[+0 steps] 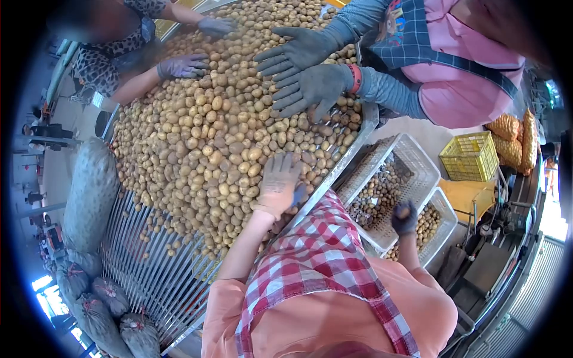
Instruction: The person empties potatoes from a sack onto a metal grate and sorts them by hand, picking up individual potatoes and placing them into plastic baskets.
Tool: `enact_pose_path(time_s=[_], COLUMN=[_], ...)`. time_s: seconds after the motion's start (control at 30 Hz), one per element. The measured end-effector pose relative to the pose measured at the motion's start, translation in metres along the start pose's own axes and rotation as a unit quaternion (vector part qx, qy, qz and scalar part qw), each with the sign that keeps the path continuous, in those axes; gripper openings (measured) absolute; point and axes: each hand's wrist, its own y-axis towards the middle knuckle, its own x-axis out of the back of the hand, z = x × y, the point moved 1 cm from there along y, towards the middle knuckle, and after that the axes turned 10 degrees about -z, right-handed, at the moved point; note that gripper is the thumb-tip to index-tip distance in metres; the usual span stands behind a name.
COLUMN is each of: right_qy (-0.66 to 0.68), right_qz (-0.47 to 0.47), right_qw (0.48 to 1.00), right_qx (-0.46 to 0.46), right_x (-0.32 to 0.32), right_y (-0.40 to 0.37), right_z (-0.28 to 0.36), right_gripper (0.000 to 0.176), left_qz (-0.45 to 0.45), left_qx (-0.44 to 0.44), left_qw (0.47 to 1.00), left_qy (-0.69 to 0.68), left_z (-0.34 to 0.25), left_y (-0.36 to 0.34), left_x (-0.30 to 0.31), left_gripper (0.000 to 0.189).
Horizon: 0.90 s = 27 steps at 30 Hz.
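Note:
A large heap of potatoes [209, 140] covers the sloping slatted metal table in front of me. My left hand [279, 179], in a pale glove with a dark edge, lies palm down on the near side of the heap, its fingers extended over the potatoes. Out to my right, my dark-gloved right hand [404, 222] is closed around a brownish potato [405, 212]. It hangs above two white plastic crates, a larger one [418, 156] and a smaller one [446, 222], both with potatoes inside.
Across the heap, one person's gloved hands [310, 86] reach in, and another person's purple glove [184, 66] rests at the left. Filled sacks [89, 194] line the table's left side. A yellow crate [470, 156] and net bags of potatoes [512, 140] stand at the right.

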Motion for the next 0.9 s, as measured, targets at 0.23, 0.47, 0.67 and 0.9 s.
enact_pose_path(time_s=[0.23, 0.47, 0.67, 0.9], right_qy=[-0.199, -0.369, -0.466, -0.392], right_qz=[-0.391, 0.087, 0.289, 0.28], right_qw=[0.88, 0.893, 0.811, 0.835], right_qx=[0.182, 0.242, 0.204, 0.266], right_x=[0.288, -0.089, -0.257, -0.304], right_y=[0.042, 0.005, -0.06, -0.042], right_z=[0.077, -0.057, -0.069, -0.061], right_gripper=[0.063, 0.024, 0.029, 0.03], left_qz=[-0.064, -0.086, -0.095, -0.118], left_qx=[-0.028, -0.021, -0.005, 0.023], left_qw=[0.997, 0.995, 0.995, 0.993], left_qy=[0.046, 0.047, 0.04, 0.015], left_z=[0.021, 0.019, 0.018, 0.017], left_y=[-0.024, -0.026, -0.031, -0.028], left_x=[-0.038, -0.044, -0.05, -0.053], left_gripper=[0.047, 0.044, 0.043, 0.042])
